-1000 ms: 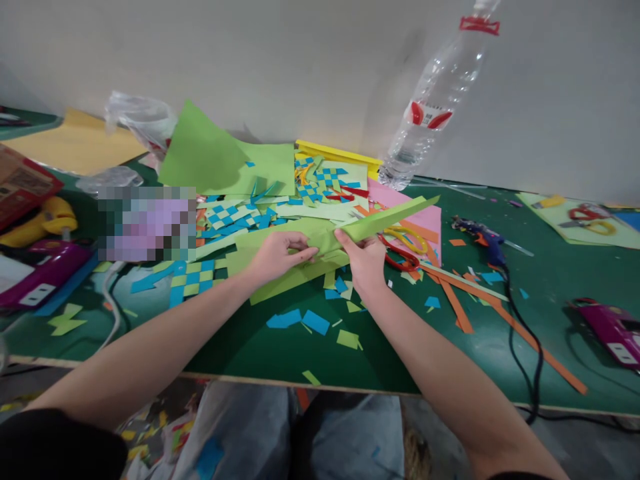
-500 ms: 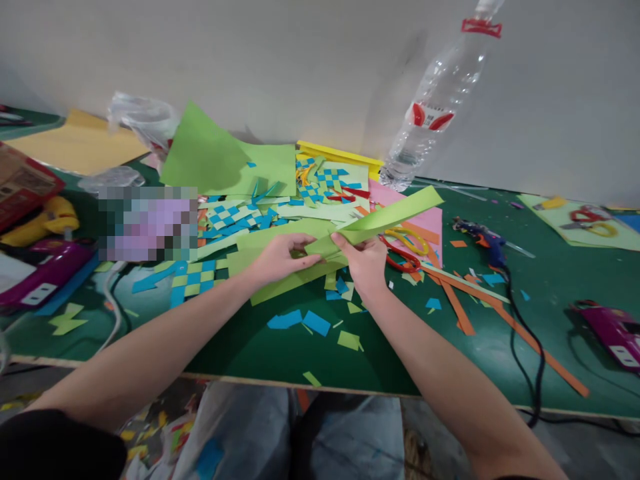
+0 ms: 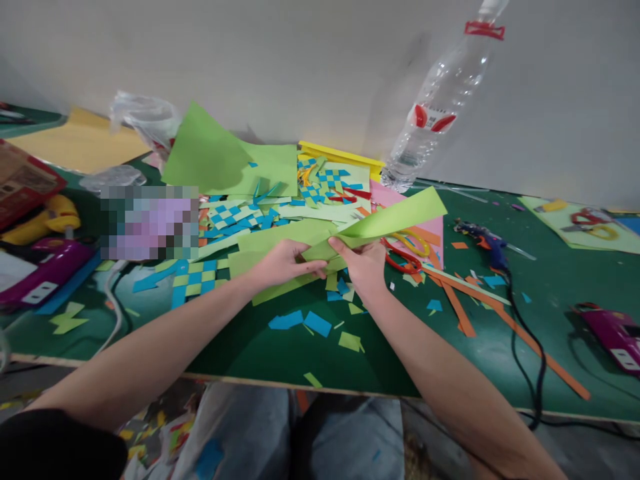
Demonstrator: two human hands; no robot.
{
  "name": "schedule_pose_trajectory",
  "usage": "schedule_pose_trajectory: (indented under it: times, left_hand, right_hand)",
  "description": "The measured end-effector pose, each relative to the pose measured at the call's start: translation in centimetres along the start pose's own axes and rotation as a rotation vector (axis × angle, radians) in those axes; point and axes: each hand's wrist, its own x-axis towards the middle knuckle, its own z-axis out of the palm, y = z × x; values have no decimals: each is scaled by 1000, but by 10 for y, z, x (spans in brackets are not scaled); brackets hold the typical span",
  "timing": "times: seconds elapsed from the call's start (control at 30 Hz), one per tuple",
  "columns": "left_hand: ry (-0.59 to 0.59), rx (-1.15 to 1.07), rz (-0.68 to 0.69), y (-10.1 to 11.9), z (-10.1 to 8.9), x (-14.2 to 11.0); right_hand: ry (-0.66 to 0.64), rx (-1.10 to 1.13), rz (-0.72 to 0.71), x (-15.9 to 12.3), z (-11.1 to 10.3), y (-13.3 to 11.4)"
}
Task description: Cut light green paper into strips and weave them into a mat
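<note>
A folded strip of green paper (image 3: 400, 219) is held between my two hands above the table. My right hand (image 3: 365, 265) pinches it near its middle, thumb on top, and the strip's wide end sticks out to the upper right. My left hand (image 3: 290, 263) is closed on the strip's left end, with the thumb along the lower edge. Beneath the hands lies a larger green sheet (image 3: 265, 240). Red-and-yellow-handled scissors (image 3: 407, 261) rest just right of my right hand, their blades partly hidden by the strip.
Woven blue-and-green paper (image 3: 195, 279) lies left of the hands, among many scraps. A plastic bottle (image 3: 433, 107) leans at the wall. On the right are a blue glue gun (image 3: 487, 247) with a black cord, orange strips (image 3: 543, 357) and a purple device (image 3: 613, 337).
The strip's right end has opened out wider and shows more of its face. My left fingers have shifted slightly along its left end. The view has moved a little.
</note>
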Motion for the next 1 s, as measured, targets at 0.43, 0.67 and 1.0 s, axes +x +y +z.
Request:
schedule_pose_trajectory:
  times: [0.43,0.67,1.0]
  left_hand:
    - [-36,23,-25,-1,1,3]
    - [-55,55,3,0,-1,3]
    - [-86,34,17,0,-2,3]
  right_hand:
    - [69,-77,-5,-2,1,0]
    - [78,-97,15,-3,3,-2]
    - [66,-55,7,-5,3,-1]
